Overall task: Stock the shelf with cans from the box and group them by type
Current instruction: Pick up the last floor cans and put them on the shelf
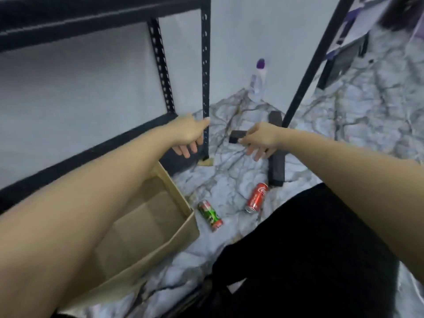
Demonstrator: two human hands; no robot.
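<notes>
A red can (257,198) and a green can (210,215) lie on their sides on the marble-patterned floor, just right of the open cardboard box (183,237). The part of the box's inside that shows holds nothing; my left arm covers the rest. The black metal shelf (114,138) with a white board stands at the left. My left hand (187,134) is stretched out at the shelf's front upright (205,65), thumb touching it, fingers hanging loose. My right hand (261,140) hovers with spread fingers over the floor, holding nothing.
A black cross-shaped stand base (277,164) lies on the floor under my right hand, with a slanted black pole (316,60) rising from it. A clear bottle with a purple cap (258,83) stands by the wall. My black-clothed leg (298,249) is at the lower right.
</notes>
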